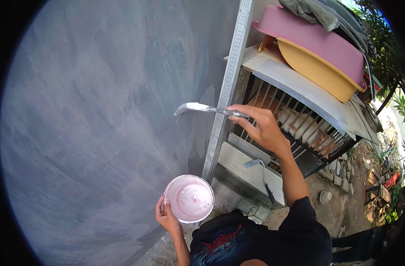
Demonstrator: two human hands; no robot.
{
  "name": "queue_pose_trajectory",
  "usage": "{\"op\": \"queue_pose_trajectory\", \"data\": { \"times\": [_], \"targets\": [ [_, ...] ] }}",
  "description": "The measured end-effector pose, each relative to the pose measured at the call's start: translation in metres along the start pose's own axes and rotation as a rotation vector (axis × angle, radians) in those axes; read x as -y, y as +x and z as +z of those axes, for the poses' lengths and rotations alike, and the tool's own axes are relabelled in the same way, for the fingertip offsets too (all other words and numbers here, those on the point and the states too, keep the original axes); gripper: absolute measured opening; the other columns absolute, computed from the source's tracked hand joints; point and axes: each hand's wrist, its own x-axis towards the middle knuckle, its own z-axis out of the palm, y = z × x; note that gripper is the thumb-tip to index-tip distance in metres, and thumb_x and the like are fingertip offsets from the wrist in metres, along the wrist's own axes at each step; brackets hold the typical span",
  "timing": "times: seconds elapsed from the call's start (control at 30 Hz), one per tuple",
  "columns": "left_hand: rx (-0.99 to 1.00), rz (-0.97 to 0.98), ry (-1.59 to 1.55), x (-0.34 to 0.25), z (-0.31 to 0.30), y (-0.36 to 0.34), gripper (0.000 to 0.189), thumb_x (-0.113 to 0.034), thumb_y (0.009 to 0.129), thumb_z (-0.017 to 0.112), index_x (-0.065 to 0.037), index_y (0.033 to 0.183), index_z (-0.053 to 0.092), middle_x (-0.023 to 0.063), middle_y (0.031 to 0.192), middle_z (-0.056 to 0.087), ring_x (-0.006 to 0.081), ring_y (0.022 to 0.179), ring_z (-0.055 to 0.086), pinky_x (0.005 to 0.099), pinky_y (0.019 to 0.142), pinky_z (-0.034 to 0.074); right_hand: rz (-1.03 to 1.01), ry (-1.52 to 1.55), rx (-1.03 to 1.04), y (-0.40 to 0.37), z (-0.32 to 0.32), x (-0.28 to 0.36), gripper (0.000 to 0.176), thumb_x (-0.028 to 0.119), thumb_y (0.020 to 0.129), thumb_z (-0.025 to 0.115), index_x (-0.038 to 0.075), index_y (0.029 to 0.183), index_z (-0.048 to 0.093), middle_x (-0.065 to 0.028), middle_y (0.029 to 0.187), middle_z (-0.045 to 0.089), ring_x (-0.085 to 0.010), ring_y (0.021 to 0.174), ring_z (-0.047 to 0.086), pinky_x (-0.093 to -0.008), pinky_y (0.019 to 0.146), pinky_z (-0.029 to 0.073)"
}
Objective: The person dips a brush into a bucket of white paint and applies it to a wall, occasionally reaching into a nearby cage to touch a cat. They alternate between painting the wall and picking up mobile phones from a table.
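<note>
My right hand point(255, 124) grips the dark handle of a tool point(202, 107) with a bent, forked-looking metal end and white paste on its shaft. The tool points left, in front of the grey wall point(105, 111) and across the metal strip point(224, 88) on it. Lower down, my left hand point(168, 217) holds the rim of a round pinkish-white bucket point(194, 200). White residue coats the bucket's inside and bottom.
At the right stands a barred cage point(300, 119) with something orange and white inside. Pink point(313, 42) and yellow point(317, 71) tubs lie on it. Below, a trowel point(264, 177) rests on a pale slab point(247, 168). A cup point(325, 197) sits on the ground.
</note>
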Motion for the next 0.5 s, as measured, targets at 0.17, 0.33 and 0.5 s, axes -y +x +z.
{"op": "queue_pose_trajectory", "data": {
  "times": [0.17,0.33,0.5],
  "targets": [
    [-0.019,0.004,0.007,-0.002,0.000,-0.002,0.030,-0.003,0.093,0.058,0.008,0.120,0.057,0.0181,0.114,0.066,0.0194,0.101,0.064,0.0299,0.090,0.050,-0.096,-0.255,-0.402,0.023,-0.006,-0.014,0.029,0.006,0.086,0.068,0.001,0.114,0.065,-0.0159,0.102,0.070,-0.0314,0.083,0.069,-0.0349,0.071,0.054],
    [-0.044,0.007,0.004,0.002,-0.005,-0.004,0.030,-0.003,0.093,0.058,0.008,0.120,0.057,0.0186,0.115,0.066,0.0198,0.102,0.064,0.0303,0.091,0.050,-0.162,-0.263,-0.262,0.016,0.005,0.004,0.033,0.003,0.084,0.069,0.001,0.116,0.063,-0.0148,0.100,0.069,-0.0309,0.081,0.068,-0.0353,0.069,0.054],
    [-0.041,-0.003,0.001,0.001,-0.003,-0.005,0.030,-0.004,0.093,0.059,0.008,0.120,0.057,0.0191,0.115,0.066,0.0203,0.102,0.064,0.0307,0.091,0.050,-0.028,0.060,0.266,0.001,0.004,0.024,0.028,0.006,0.087,0.067,0.000,0.115,0.065,-0.0154,0.104,0.070,-0.0274,0.081,0.069,-0.0335,0.072,0.054]
  ]
}}
